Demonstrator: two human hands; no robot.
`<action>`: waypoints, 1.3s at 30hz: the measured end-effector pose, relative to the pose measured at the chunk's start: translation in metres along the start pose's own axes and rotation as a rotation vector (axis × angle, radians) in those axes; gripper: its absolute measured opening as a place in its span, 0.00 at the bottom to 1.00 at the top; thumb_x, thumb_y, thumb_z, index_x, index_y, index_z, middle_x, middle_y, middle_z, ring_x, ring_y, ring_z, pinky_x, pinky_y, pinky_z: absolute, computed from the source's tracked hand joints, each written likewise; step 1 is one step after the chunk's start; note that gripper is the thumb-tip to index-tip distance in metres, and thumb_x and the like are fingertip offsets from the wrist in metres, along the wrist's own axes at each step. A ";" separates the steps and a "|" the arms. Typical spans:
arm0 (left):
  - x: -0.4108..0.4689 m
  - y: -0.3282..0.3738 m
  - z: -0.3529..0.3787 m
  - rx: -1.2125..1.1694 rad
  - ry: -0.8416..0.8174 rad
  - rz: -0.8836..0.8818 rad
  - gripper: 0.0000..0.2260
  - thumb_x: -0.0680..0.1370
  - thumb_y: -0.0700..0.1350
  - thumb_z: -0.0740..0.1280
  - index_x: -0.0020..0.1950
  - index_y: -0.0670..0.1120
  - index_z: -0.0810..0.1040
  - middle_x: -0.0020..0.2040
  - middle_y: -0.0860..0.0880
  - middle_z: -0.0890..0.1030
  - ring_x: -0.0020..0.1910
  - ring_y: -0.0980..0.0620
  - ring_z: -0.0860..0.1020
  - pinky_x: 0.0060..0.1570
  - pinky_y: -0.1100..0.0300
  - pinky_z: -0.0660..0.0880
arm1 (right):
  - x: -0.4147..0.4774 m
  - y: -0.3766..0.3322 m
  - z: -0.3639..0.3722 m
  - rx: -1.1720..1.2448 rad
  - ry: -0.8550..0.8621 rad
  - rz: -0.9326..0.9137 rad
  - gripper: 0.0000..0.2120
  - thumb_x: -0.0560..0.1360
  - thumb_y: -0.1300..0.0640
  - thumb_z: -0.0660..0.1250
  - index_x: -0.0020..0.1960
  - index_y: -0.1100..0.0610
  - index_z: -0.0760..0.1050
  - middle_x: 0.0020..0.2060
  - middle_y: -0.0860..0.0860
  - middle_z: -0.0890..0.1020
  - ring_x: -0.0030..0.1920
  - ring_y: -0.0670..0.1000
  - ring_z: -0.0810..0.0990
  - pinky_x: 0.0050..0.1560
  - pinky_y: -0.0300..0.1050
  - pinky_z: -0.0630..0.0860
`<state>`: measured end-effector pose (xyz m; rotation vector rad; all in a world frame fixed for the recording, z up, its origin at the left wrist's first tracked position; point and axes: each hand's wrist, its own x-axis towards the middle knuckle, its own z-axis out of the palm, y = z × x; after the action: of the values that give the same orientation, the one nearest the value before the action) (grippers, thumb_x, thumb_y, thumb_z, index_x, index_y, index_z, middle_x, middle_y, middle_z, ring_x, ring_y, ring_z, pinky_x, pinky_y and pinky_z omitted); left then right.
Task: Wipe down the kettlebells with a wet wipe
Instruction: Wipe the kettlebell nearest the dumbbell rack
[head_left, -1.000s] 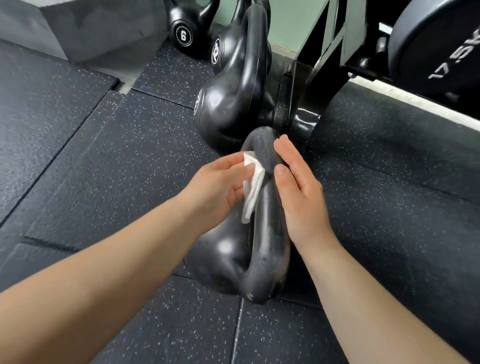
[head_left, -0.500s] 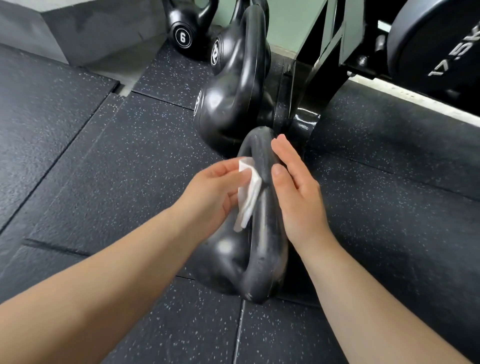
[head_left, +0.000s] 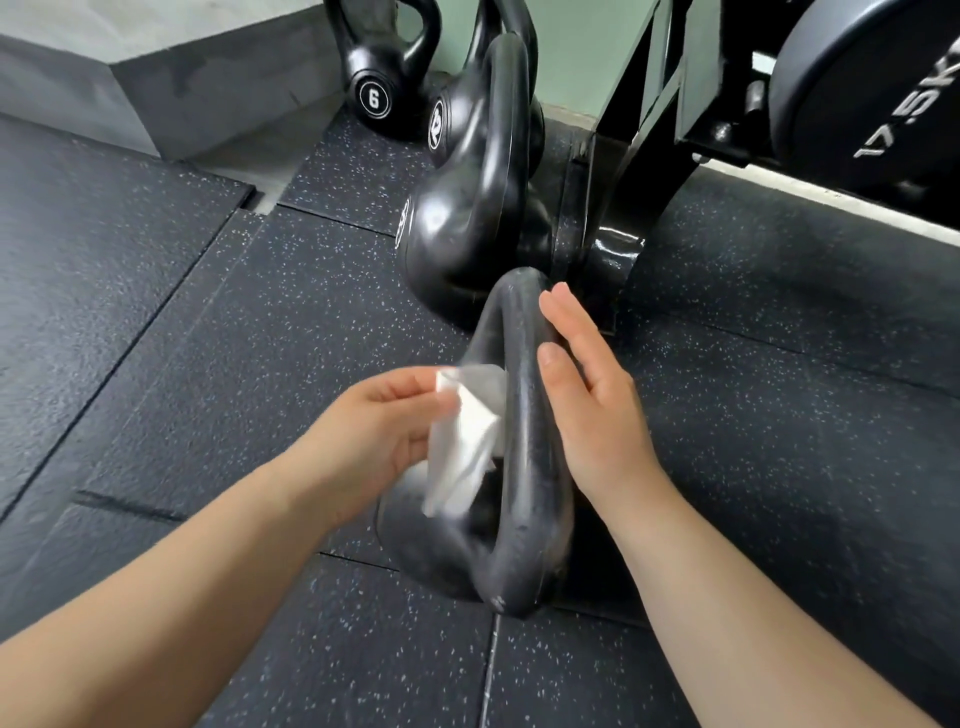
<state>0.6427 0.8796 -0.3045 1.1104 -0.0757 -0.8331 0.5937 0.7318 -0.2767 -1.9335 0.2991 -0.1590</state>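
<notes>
left hand (head_left: 374, 441) pinching wet wipe (head_left: 462, 447) on nearest kettlebell (head_left: 519, 467) handle | right hand (head_left: 592, 410) flat, fingers straight — prob steadying it

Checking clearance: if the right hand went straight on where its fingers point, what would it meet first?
Probably the larger glossy black kettlebell just beyond the right hand; depth is unclear, so the shiny black rack foot might come first.

The head camera looks forward and down, close above the nearest kettlebell (head_left: 522, 441).
</notes>
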 end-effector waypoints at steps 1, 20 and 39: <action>0.002 0.005 -0.003 -0.012 0.048 0.053 0.08 0.67 0.37 0.64 0.37 0.45 0.83 0.31 0.50 0.84 0.30 0.55 0.81 0.32 0.65 0.78 | 0.000 0.000 -0.001 0.007 -0.003 0.001 0.19 0.77 0.59 0.55 0.67 0.51 0.63 0.63 0.35 0.60 0.61 0.28 0.57 0.57 0.15 0.53; -0.009 0.031 0.046 0.533 0.340 0.441 0.14 0.63 0.57 0.67 0.49 0.65 0.75 0.55 0.59 0.75 0.57 0.64 0.73 0.60 0.64 0.67 | 0.017 -0.030 -0.026 0.095 0.111 -0.132 0.08 0.69 0.56 0.65 0.35 0.44 0.72 0.32 0.41 0.76 0.34 0.35 0.74 0.37 0.27 0.70; 0.005 -0.006 0.055 0.811 0.285 0.416 0.24 0.58 0.62 0.64 0.53 0.68 0.64 0.58 0.77 0.64 0.61 0.77 0.62 0.55 0.84 0.56 | 0.096 0.049 -0.013 0.294 -0.147 0.255 0.12 0.74 0.61 0.60 0.52 0.65 0.77 0.35 0.57 0.74 0.35 0.49 0.70 0.36 0.38 0.68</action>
<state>0.6182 0.8340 -0.2853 1.8815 -0.4184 -0.2428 0.6757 0.6757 -0.3205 -1.5908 0.3980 0.1031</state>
